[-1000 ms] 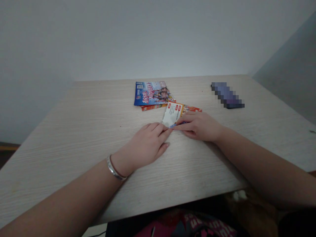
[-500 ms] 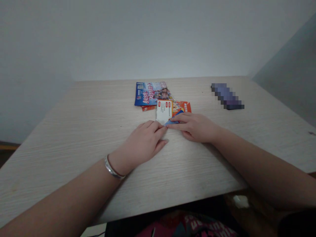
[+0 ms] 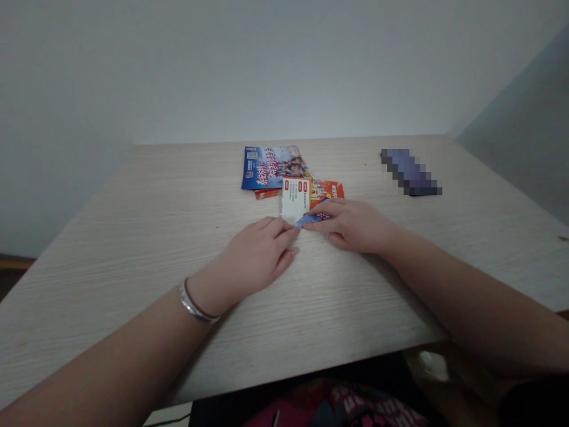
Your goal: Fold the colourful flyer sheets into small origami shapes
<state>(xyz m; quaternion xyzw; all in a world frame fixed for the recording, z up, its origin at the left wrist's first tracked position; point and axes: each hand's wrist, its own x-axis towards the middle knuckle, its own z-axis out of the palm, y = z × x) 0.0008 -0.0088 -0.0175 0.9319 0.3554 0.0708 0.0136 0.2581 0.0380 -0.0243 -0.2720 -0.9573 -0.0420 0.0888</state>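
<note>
A printed paper flyer point(image 3: 294, 196) lies on the table in front of me, with a white panel at left and an orange panel at right. Its near corner is folded over, so a blue flap point(image 3: 306, 220) shows under my fingers. My left hand point(image 3: 260, 252) touches the flap's left tip with its fingertips, thumb apart. Stretched fingers of my right hand point(image 3: 351, 225) lie over the flap and press it down, hiding part of it. Neither hand grips the paper; both are open.
Behind the flyer, and partly overlapped by it, lie other blue and orange flyers point(image 3: 267, 169). A dark, pixelated flat object point(image 3: 409, 172) rests at the back right. The pale wood-grain table point(image 3: 155, 207) meets a white wall at its far edge.
My right fingers have shifted slightly on the flap, showing a little more of its blue print. My left hand stays at the tip; the view has moved a little.
</note>
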